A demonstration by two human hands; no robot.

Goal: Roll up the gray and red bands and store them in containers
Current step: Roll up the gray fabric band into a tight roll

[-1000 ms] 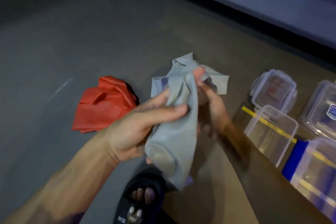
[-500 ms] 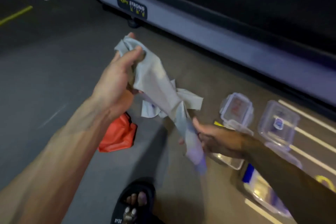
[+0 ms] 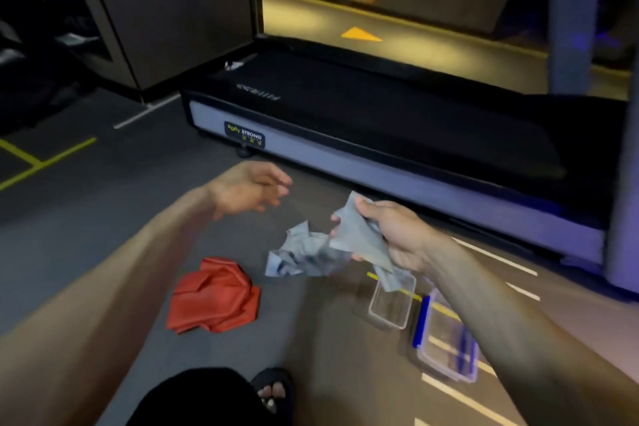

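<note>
My right hand (image 3: pixel 390 235) grips one end of the gray band (image 3: pixel 345 242); the rest of the band trails down in a crumpled heap on the floor to its left. My left hand (image 3: pixel 249 188) hovers above the floor, fingers loosely spread, holding nothing. The red band (image 3: pixel 214 294) lies bunched on the floor below my left forearm. A clear container (image 3: pixel 392 303) without a lid sits just under my right hand, and a second clear container (image 3: pixel 446 339) with blue clips lies beside it, partly behind my right forearm.
A treadmill (image 3: pixel 345 121) runs across the floor just beyond my hands. A dark cabinet (image 3: pixel 166 10) stands at the back left. Yellow and white lines mark the gray floor. My sandalled foot (image 3: pixel 273 391) is at the bottom centre.
My left hand has let go of the gray band and now hangs free. The band's loose part has dropped to the floor. My right hand still holds it. The camera has tilted up.
</note>
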